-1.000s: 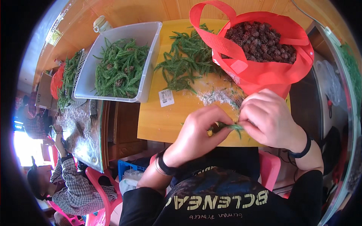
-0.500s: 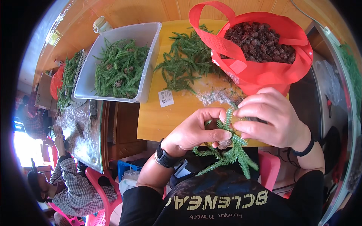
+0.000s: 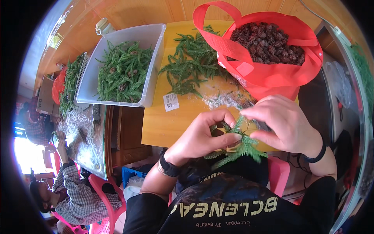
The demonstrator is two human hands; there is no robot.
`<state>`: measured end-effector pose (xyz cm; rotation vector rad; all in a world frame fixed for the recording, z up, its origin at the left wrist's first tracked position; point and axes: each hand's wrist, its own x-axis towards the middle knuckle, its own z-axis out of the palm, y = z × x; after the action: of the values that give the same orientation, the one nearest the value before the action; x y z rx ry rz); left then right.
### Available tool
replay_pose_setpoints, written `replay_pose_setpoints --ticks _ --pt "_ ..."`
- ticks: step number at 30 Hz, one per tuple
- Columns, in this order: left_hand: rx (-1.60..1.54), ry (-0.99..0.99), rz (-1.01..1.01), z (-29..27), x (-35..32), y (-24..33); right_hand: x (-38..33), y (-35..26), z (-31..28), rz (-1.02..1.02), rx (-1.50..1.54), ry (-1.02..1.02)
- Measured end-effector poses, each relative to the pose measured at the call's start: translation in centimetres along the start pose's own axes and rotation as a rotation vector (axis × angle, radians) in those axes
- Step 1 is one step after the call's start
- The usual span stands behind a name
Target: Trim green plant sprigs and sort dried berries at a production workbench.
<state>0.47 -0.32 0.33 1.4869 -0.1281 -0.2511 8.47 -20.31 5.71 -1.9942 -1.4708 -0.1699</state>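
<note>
My left hand (image 3: 208,132) grips a green pine sprig (image 3: 246,149) between thumb and curled fingers, just past the table's near edge. Several needled branches fan out from the grip, with the lower ones toward my lap. My right hand (image 3: 286,124) is bent round the sprig's upper right side, its fingertips at the upright tip and the thumb beside the needles. What lies under the left thumb is mostly hidden. Beyond my hands a red bag (image 3: 280,80) stands on the yellow table (image 3: 171,126), full of brown pine cones (image 3: 267,43).
Loose green sprigs (image 3: 191,66) lie left of the bag. A clear plastic bin (image 3: 154,74) holds sprigs with cones. White flakes (image 3: 222,100), a dark brush-like bundle (image 3: 261,124) and a white label (image 3: 171,102) are on the table. At left, another person (image 3: 80,195) works at a second table.
My right hand has moved slightly down and its fingers have shifted at the sprig's tip. The sprig has turned, and its lower branches reach less far toward me.
</note>
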Motion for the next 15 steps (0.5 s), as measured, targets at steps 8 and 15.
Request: replay_pose_setpoints --ticks 8,15 --pt "-0.289 -0.113 -0.106 0.2 0.5 0.0 -0.1 0.4 -0.8 -0.220 -0.219 -0.091" --pt "0.794 0.190 0.621 1.2 1.0 -0.2 -0.6 0.7 -0.3 0.180 -0.154 -0.218"
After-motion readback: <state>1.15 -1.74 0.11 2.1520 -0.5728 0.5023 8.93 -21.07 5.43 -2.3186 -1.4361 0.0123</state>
